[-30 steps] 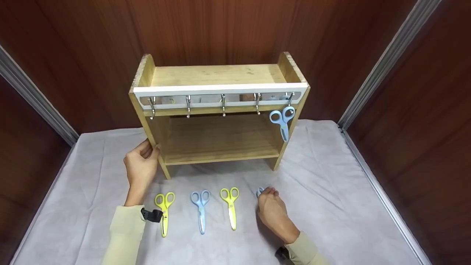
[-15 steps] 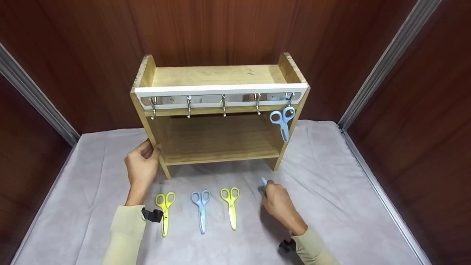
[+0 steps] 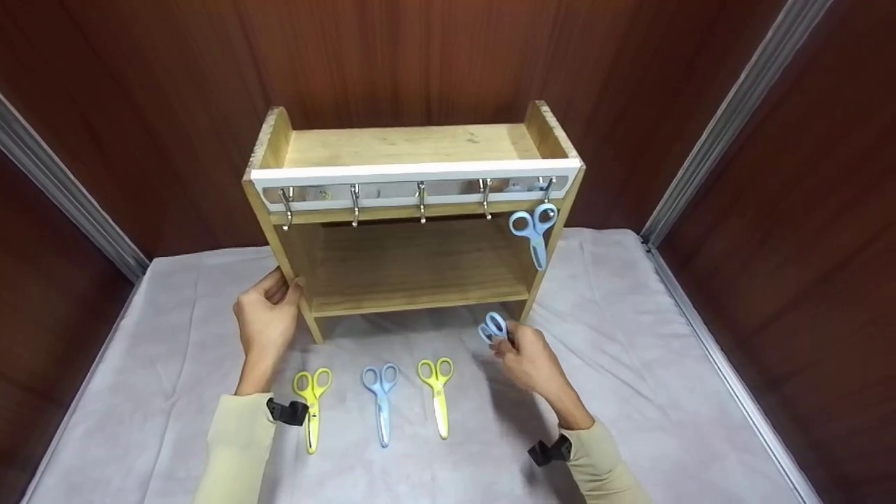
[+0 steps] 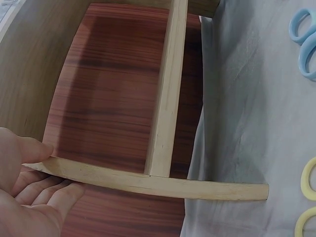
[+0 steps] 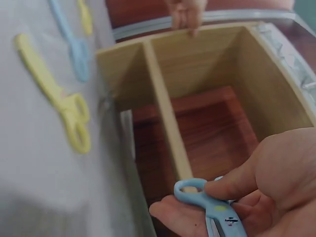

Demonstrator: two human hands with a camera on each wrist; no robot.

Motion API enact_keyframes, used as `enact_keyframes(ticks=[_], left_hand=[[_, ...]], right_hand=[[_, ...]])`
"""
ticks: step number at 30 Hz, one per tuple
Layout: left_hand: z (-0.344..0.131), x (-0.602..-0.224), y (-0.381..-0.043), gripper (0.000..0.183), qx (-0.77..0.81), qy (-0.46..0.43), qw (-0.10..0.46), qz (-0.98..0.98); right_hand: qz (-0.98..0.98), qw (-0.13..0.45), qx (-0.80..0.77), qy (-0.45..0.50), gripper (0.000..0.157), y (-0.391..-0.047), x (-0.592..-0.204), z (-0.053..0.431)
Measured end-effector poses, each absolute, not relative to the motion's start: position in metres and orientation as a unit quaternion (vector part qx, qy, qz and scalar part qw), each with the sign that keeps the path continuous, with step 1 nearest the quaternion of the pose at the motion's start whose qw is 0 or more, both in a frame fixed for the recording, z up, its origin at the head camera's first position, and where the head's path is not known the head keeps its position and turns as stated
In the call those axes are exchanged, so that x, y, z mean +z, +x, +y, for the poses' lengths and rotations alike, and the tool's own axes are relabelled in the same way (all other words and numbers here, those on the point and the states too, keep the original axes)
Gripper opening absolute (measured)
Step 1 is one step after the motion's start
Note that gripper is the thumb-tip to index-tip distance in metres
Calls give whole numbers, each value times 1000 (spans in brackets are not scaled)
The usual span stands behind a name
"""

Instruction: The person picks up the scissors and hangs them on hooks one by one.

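My left hand grips the front edge of the left side panel of a small wooden shelf, thumb on one face and fingers on the other in the left wrist view. In my right hand, light blue scissors are pinched between thumb and fingers. Their handle loops point up toward the shelf, off the cloth, below its right leg. Another pair of blue scissors hangs by one loop from the rightmost hook of the white hook rail. The rail's other hooks carry nothing.
On the grey cloth lie yellow scissors, blue scissors and more yellow scissors in a row, loops toward the shelf. Dark wood-grain panels stand behind and at both sides.
My right hand has lifted the blue scissors off the cloth and moved forward toward the shelf, turning them so their loops show. My left hand stays on the side panel.
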State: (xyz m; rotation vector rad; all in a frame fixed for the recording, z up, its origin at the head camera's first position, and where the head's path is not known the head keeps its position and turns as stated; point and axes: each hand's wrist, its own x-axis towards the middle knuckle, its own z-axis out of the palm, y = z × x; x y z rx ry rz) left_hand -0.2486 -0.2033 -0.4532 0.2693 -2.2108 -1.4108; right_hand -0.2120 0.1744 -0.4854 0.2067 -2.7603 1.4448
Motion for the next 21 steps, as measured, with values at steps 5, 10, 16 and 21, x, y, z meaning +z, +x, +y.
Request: enact_keyframes(ticks=[5,10,16,21], left_hand=[[-203,-452,-249,34,-517,97,253,-812],[-203,-451,-249,34,-519,96,251,-811],[-204,-451,-249,36,-525,100,243,-810],[-204,-451,-249,36,-523,97,242,-811]], right_hand=[[-829,-26,554,71,27,-218,-474,171],[-764,-51,637,91,31,-221,-461,169],[-687,-57,719,91,30,-223,-444,166],[-640,-53,758,114,32,-226,-436,165]])
